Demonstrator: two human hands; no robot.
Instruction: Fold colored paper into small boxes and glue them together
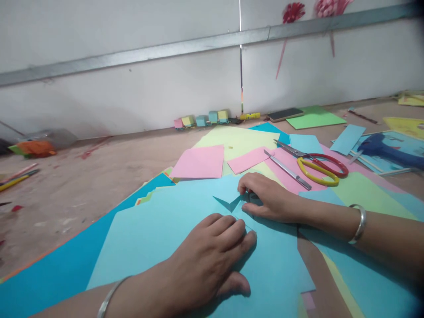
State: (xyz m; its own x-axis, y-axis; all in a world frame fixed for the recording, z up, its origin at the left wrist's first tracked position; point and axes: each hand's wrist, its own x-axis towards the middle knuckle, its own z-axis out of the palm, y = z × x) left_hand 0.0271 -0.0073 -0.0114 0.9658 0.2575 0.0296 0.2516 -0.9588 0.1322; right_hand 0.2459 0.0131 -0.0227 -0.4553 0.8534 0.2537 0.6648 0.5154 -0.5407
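Note:
A small light-blue piece of folded paper [228,199] lies on a large light-blue sheet [145,234], and its folded edge stands up a little. My right hand [265,196] pinches that folded piece at its right end, thumb and fingers curled together. Palm down, my left hand [212,260] presses on the near part of the same piece, fingers laid over it and thumb spread apart. Part of the piece is hidden under the left fingers. Beyond my right hand lie scissors [318,168] with red and yellow handles and a slim silver cutter [288,170].
Pink paper [198,162] and pale yellow paper [238,134] lie beyond my hands. Small paper cubes [201,120], a yellow glue stick [250,116], a dark phone [285,115] and green paper [316,117] line the wall. A dark-blue tool [391,150] lies far right.

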